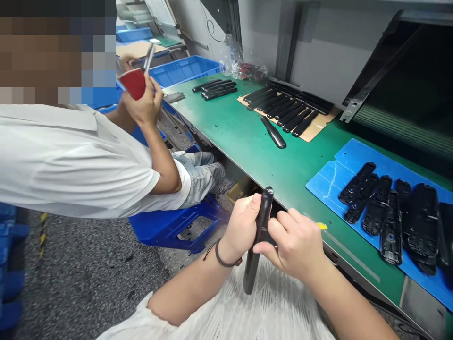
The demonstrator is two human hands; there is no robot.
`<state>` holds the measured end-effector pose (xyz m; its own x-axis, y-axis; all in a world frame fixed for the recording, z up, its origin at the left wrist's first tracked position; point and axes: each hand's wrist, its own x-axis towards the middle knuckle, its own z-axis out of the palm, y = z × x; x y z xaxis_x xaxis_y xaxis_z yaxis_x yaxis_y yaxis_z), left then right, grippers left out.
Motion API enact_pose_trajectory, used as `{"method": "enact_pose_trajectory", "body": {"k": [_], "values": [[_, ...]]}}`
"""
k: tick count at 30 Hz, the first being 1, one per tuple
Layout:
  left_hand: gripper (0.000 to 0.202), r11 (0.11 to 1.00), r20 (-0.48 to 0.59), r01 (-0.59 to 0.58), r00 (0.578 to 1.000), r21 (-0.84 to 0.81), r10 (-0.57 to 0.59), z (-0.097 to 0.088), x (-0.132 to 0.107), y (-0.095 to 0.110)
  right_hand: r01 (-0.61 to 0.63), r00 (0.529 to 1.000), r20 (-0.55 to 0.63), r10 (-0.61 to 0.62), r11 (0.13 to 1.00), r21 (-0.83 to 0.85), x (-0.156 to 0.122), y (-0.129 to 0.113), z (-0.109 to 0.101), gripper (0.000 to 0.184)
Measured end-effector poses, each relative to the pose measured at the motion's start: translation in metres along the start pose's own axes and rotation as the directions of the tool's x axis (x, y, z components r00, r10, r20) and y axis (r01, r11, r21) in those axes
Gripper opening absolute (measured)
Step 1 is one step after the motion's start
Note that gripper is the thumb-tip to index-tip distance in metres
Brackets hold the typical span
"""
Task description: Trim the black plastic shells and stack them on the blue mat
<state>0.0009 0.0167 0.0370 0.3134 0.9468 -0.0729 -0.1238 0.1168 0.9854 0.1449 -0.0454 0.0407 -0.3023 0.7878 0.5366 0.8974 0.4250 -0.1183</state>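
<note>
Well, through the head camera I get a long green-topped bench [244, 137] running away from me. To the left, a co-worker [81, 156] in a white shirt sits on a blue plastic stool [177, 226], with both hands gripping a red-backed object [133, 84] up near the far end. On the bench I can make out a blue mat [339, 174] laid with black ribbed plastic housings [423, 222], a cardboard sheet [320, 123] carrying a row of slim black strips [286, 111], and a smaller bundle of black strips [214, 89] further along. One loose black strip [273, 132] lies alone on the green surface. Nearest me, just off the bench's front edge, the left hand [240, 231] and right hand [293, 243] are both closed around a long, glossy black plastic part [252, 276], which stands nearly upright with a slight tilt. The right fingertips [279, 222] press against its side. A dark cord bracelet [221, 255] circles the left wrist.
</note>
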Motion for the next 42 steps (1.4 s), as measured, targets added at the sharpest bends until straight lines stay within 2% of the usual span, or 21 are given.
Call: {"method": "enact_pose_trajectory", "body": {"k": [5, 10, 14, 22, 27, 34, 42], "values": [[0.062, 0.998, -0.029, -0.008, 1.000, -0.068, 0.006, 0.003, 0.004, -0.005, -0.016, 0.999, 0.030, 0.015, 0.999, 0.047, -0.006, -0.003, 0.003, 0.062], [0.061, 0.990, -0.049, -0.006, 0.999, -0.144, -0.001, 0.004, 0.009, 0.000, -0.016, 0.999, 0.047, 0.013, 0.997, 0.070, -0.010, -0.006, 0.007, 0.063], [0.059, 0.989, -0.082, -0.010, 0.997, -0.148, -0.002, 0.003, 0.013, 0.003, -0.018, 0.998, 0.057, 0.014, 0.997, 0.075, -0.011, -0.008, 0.008, 0.061], [0.062, 0.990, -0.112, 0.004, 0.993, -0.142, -0.020, 0.003, 0.019, -0.004, -0.014, 0.997, 0.079, 0.008, 0.997, 0.075, -0.012, -0.008, 0.011, 0.058], [0.062, 0.986, -0.154, 0.006, 0.988, -0.165, -0.031, -0.003, 0.026, -0.001, 0.025, 0.992, 0.121, -0.037, 0.995, 0.093, -0.017, -0.016, 0.016, 0.055], [0.062, 0.973, -0.228, 0.006, 0.972, -0.230, -0.060, -0.015, 0.044, 0.004, 0.041, 0.976, 0.204, -0.073, 0.987, 0.155, -0.025, -0.026, 0.021, 0.063], [0.059, 0.946, -0.282, 0.015, 0.953, -0.325, -0.113, -0.024, 0.058, 0.007, 0.085, 0.978, 0.186, -0.096, 0.994, 0.068, -0.028, -0.032, 0.025, 0.049]]}}
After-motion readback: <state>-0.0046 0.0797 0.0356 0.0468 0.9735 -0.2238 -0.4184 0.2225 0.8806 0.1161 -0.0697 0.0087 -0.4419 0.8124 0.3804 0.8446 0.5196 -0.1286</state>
